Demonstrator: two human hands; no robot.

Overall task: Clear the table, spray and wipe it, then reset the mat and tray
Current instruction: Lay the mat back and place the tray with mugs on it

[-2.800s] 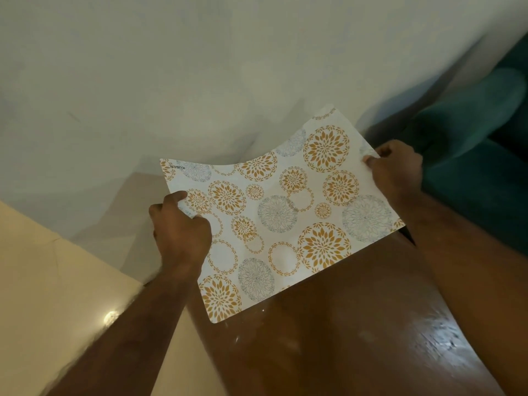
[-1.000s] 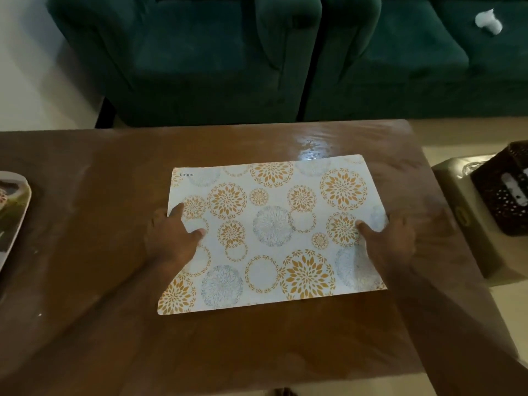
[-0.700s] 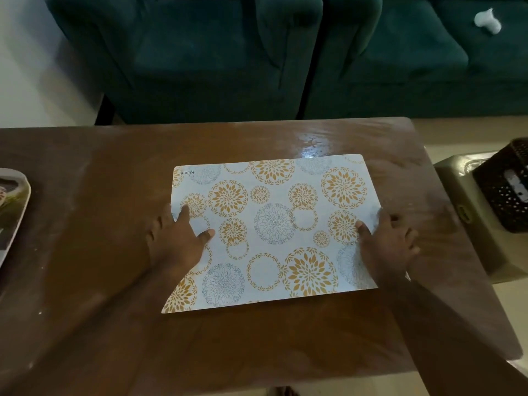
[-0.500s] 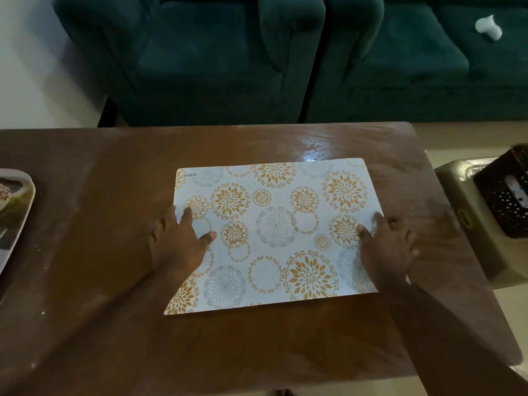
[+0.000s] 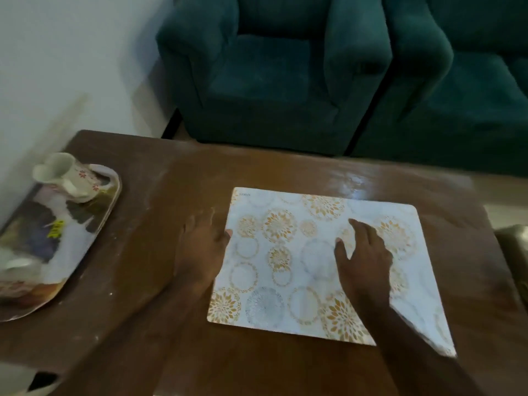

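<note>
A white mat (image 5: 288, 270) with orange and grey flower circles lies flat on the brown wooden table (image 5: 177, 350), right of centre. My right hand (image 5: 364, 260) is over the mat's middle, fingers spread, holding nothing. My left hand (image 5: 204, 247) hovers just off the mat's left edge, over bare wood, fingers apart and blurred by motion. A picture-printed tray (image 5: 94, 224) sits at the table's left end, carrying a white flowered jug (image 5: 67, 174) at its far end and a blurred white cup (image 5: 15, 260) nearer me.
Two dark green armchairs (image 5: 274, 72) stand just beyond the table's far edge. A pale wall (image 5: 57, 52) runs along the left. A beige box (image 5: 514, 244) shows at the right edge, beside the table.
My view has swung left, bringing the tray and jug into sight. My left hand slid off the mat's left edge and my right hand moved from the mat's right edge toward its middle.
</note>
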